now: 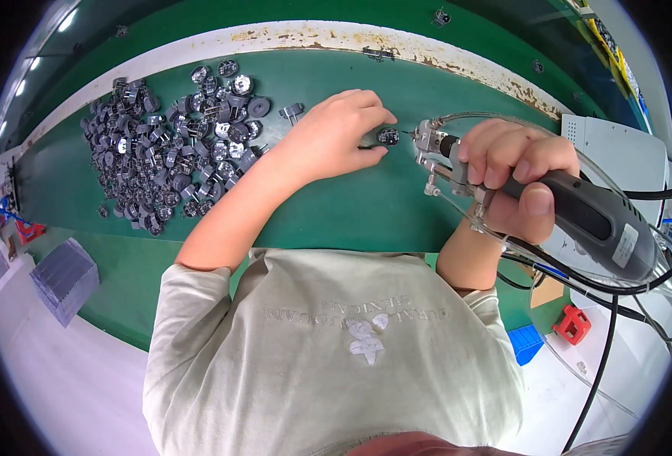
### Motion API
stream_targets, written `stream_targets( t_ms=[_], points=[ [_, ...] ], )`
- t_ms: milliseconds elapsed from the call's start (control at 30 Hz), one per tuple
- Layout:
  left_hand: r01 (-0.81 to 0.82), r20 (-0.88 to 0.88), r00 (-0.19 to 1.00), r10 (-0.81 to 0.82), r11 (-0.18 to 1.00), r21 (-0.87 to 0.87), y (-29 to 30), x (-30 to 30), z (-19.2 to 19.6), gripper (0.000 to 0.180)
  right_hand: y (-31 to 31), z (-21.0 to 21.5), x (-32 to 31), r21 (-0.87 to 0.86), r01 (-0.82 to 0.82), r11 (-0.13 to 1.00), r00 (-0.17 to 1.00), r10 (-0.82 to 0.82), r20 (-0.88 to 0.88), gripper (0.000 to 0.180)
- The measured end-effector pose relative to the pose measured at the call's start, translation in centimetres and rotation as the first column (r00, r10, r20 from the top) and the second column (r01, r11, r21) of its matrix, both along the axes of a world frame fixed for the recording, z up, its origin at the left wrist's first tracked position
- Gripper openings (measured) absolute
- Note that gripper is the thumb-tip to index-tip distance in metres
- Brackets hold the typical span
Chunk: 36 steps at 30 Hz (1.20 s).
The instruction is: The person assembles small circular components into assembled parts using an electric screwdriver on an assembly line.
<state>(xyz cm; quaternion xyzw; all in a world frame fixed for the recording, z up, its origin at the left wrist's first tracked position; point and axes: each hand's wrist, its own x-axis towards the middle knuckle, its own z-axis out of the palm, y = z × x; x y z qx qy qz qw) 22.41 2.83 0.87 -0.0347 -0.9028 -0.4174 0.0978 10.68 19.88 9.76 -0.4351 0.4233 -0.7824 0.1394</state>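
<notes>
i see a heap of small grey metal parts (172, 148) on the green bench (336, 213); below-left of the heap, a ribbed grey block (64, 277); far right, a red clip (573, 324).

Green bench (351, 220), heap of small dark metal parts (172, 152) at left, single round part (388, 136) near centre

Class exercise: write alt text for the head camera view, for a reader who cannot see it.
A person's left hand pinches a small round grey part on a green table while the right hand aims a corded power screwdriver at it. A heap of similar parts lies to the left.
</notes>
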Motion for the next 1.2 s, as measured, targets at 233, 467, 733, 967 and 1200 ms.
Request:
stream_targets(
  t_ms=[233,467,733,967,1200],
  points=[
    [0.033,0.004,0.999,-0.033,0.998,0.050,-0.4,0.1,-0.5,0.028,-0.2,-0.1,0.4,0.022,-0.004,1.000,1.000,0.004,-0.009,0.037],
    [0.037,-0.003,0.999,-0.037,0.998,0.059,-0.5,0.1,-0.8,0.028,-0.6,-0.4,0.4,0.028,-0.024,0.999,1.000,0.025,-0.014,0.037],
    [0.068,-0.041,0.997,-0.066,0.997,0.039,-0.7,-0.1,-1.0,0.028,-1.4,-0.4,1.2,0.146,-0.011,0.989,0.992,0.030,-0.125,0.023],
    [0.088,-0.058,0.995,-0.085,0.995,0.055,-0.6,0.0,-1.1,0.028,-1.9,-1.3,1.3,0.199,0.030,0.979,0.995,-0.010,-0.102,0.024],
    [0.081,-0.033,0.996,-0.079,0.995,0.060,-0.5,0.2,-1.1,0.028,0.3,2.2,1.3,-0.008,-0.089,0.996,0.994,0.088,-0.065,0.038]
  ],
)
